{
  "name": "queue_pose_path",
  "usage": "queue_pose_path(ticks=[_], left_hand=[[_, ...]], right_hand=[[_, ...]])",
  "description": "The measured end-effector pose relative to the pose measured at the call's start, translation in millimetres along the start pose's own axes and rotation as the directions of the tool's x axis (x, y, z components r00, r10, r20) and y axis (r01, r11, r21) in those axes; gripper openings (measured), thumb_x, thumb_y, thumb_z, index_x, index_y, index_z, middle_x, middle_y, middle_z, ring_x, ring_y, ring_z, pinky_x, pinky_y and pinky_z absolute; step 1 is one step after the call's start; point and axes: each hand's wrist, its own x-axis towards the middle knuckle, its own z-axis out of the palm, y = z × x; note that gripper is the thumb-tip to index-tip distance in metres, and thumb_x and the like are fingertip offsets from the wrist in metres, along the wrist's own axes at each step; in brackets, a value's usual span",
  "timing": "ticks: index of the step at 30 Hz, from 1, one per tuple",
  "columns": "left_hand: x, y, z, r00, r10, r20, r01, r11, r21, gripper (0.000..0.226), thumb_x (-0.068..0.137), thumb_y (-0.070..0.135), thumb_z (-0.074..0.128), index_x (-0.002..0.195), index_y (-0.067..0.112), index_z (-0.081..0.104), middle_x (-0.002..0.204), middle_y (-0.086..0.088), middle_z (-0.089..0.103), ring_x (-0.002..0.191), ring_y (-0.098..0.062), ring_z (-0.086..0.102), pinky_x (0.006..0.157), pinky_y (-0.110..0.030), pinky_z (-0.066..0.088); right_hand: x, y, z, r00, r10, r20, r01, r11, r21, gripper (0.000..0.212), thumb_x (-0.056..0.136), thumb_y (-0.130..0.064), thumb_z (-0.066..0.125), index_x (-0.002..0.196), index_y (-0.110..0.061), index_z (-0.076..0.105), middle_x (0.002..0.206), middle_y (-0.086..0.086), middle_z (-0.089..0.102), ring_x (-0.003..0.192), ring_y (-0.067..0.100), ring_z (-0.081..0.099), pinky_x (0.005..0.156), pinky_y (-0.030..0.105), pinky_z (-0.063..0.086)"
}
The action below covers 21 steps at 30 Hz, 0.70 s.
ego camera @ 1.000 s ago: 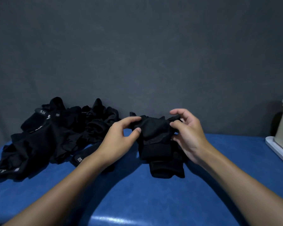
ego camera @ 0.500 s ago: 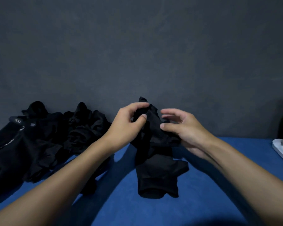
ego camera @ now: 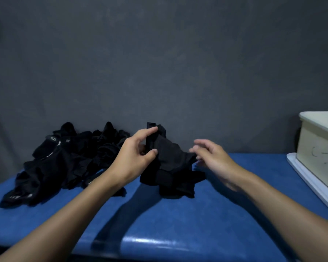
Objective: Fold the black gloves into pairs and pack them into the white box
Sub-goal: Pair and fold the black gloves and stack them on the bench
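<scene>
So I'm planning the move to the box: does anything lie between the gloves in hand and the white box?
Nothing visible on the table does. The left hand grips the gloves; between them and the white box lie only the right hand and bare blue table. The loose pile lies leftward.

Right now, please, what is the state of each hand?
Left hand: pinches the black glove bundle near its top.
Right hand: open, fingers loose, beside the bundle; blur hides any touch.
</scene>
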Motion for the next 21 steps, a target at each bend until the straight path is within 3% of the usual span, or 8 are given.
queue_pose_path(ticks=[2,3,7,10,12,14,16,21], left_hand=[[-10.5,-4.4,-6.8,0.999,0.001,0.042,-0.003,0.999,0.046,0.058,0.091,0.005,0.065,0.141,0.031,0.051,0.134,0.02,0.054,0.113,-0.01,0.061,0.099,-0.038,0.053],[-14.5,-7.4,-9.7,0.999,-0.008,0.053,0.005,0.998,0.057,0.059,0.092,0.004,0.065,0.142,0.031,0.05,0.134,0.022,0.053,0.117,-0.008,0.059,0.1,-0.039,0.051],[-19.6,-17.8,-17.6,0.999,0.0,0.054,-0.003,0.998,0.063,0.059,0.092,-0.001,0.061,0.143,0.025,0.05,0.132,0.02,0.053,0.117,0.0,0.057,0.101,-0.031,0.05],[-16.6,-22.8,-26.8,0.999,0.018,0.032,-0.021,0.997,0.073,0.058,0.093,-0.002,0.06,0.143,0.025,0.05,0.129,0.028,0.048,0.114,0.017,0.05,0.095,-0.009,0.044],[-13.4,-29.7,-32.8,1.0,0.018,-0.004,-0.018,0.996,0.082,0.059,0.093,0.0,0.062,0.142,0.031,0.05,0.129,0.035,0.045,0.112,0.014,0.05,0.097,-0.013,0.046],[-12.6,-38.4,-36.0,0.999,0.021,-0.034,-0.018,0.997,0.08,0.061,0.092,0.001,0.063,0.141,0.034,0.051,0.126,0.042,0.046,0.097,0.01,0.051,0.093,-0.016,0.048],[-14.3,-45.7,-36.7,0.998,0.018,-0.052,-0.014,0.997,0.073,0.062,0.091,-0.001,0.064,0.14,0.035,0.05,0.121,0.046,0.044,0.086,0.019,0.046,0.087,-0.004,0.042],[-18.2,-50.0,-34.8,0.998,0.016,-0.067,-0.016,1.0,0.011,0.063,0.091,-0.004,0.061,0.137,0.037,0.05,0.126,0.037,0.042,0.088,0.024,0.046,0.085,0.001,0.036]], right_hand=[[-7.5,15.2,3.7,0.99,0.006,0.141,0.023,0.979,-0.202,0.042,0.098,-0.025,0.054,0.138,-0.019,0.046,0.115,-0.005,0.064,0.1,0.004,0.059,0.076,0.011,0.046],[-10.4,22.1,5.8,0.976,0.024,0.216,0.037,0.961,-0.275,0.047,0.098,-0.027,0.056,0.142,-0.021,0.041,0.122,-0.007,0.06,0.11,0.002,0.056,0.082,0.01,0.044],[-6.4,47.3,12.4,0.932,0.062,0.356,0.139,0.848,-0.512,0.054,0.087,-0.054,0.058,0.137,-0.042,0.043,0.13,-0.018,0.058,0.125,0.006,0.05,0.114,0.035,0.034],[7.0,53.5,16.5,0.937,0.069,0.343,0.195,0.71,-0.676,0.063,0.089,-0.06,0.051,0.145,-0.037,0.036,0.146,-0.015,0.047,0.136,0.01,0.039,0.121,0.039,0.013],[17.4,53.4,20.0,0.953,0.057,0.298,0.184,0.671,-0.719,0.066,0.092,-0.058,0.048,0.15,-0.031,0.031,0.155,-0.008,0.035,0.144,0.013,0.028,0.123,0.038,0.004],[29.3,54.9,22.6,0.958,0.066,0.28,0.175,0.64,-0.749,0.066,0.094,-0.057,0.047,0.151,-0.029,0.028,0.159,-0.003,0.027,0.147,0.013,0.021,0.123,0.038,0.001],[40.2,57.1,22.0,0.961,0.086,0.262,0.153,0.626,-0.765,0.067,0.094,-0.059,0.045,0.152,-0.029,0.027,0.161,-0.001,0.024,0.149,0.012,0.016,0.123,0.039,0.001],[52.6,58.7,21.8,0.974,0.047,0.22,0.139,0.646,-0.751,0.063,0.095,-0.056,0.046,0.149,-0.028,0.033,0.159,0.001,0.027,0.149,0.01,0.015,0.122,0.039,0.001]])
